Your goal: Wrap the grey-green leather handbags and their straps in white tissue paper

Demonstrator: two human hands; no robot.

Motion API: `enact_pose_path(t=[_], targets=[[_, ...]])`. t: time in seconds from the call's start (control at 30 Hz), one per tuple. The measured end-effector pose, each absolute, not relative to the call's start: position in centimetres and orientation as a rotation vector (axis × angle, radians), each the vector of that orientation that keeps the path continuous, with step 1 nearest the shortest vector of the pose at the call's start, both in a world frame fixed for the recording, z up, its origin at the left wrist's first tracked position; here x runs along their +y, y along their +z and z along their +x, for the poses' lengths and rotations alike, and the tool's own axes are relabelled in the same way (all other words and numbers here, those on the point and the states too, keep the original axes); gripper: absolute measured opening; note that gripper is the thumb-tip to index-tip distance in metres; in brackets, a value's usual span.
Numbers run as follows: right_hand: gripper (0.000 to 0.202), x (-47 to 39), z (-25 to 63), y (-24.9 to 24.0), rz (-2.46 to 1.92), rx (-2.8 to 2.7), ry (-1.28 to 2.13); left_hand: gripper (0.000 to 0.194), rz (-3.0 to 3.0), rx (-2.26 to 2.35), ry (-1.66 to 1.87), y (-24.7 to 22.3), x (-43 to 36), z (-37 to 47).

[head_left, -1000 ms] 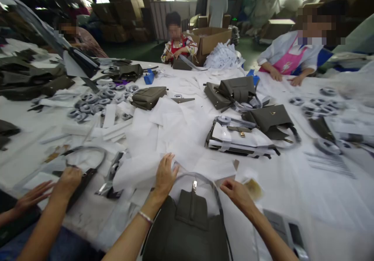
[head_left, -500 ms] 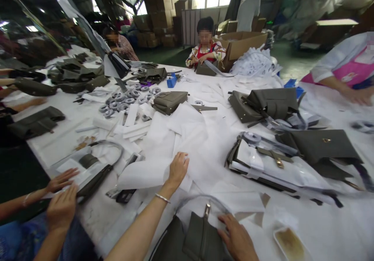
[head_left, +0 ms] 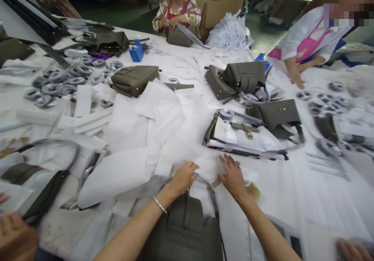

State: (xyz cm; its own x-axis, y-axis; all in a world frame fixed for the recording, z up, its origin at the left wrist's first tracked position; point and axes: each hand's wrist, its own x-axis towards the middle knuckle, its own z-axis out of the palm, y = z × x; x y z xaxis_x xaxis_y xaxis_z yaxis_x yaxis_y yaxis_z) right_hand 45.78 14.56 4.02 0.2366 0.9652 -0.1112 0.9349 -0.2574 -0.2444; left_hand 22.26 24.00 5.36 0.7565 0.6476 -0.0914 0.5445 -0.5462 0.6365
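Pulling back from the paper pile, left hand [head_left: 183,177] now curls over the handle [head_left: 212,193] of the grey bag [head_left: 182,230] at 6 o'clock on the counter [head_left: 292,191]. Right hand [head_left: 233,175] has slid forward off the bag, flat and released on white wrapping paper [head_left: 175,136] at 12 o'clock of the bag; both hands now close together.

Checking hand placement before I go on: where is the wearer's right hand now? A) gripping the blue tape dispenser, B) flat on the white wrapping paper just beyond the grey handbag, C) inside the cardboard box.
B: the right hand lies palm-down on the white wrapping paper, beside the left hand above the grey handbag.
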Motion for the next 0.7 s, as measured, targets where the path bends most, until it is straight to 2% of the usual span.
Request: enact_pose_path(t=[0.1, 0.27, 0.47, 0.57, 0.7], targets=[[0.062, 16.8, 45.8, 5.2, -2.356, -2.124, 0.550, 0.025, 2.297, 0.979, 0.055, 4.7, 23.1, 24.4], [0.042, 18.8, 44.2, 8.4, -2.328, -2.210, 0.743, 0.017, 2.115, 1.133, -0.057, 4.8, 24.0, 26.2], [0.020, 16.7, 42.2, 9.8, -2.113, -2.250, 0.897, 0.010, 2.077, 0.934, -0.069, 7.4, 24.4, 26.2], [0.023, 15.5, 44.6, 12.2, -2.086, -2.089, 0.881, 0.006, 2.015, 0.818, 0.091, 10.7, 25.7, 26.8], [0.032, 15.7, 51.4, 18.6, -2.020, -1.604, 0.890, 0.008, 1.869, 0.769, 0.425, 15.3, 29.0, 30.4]])
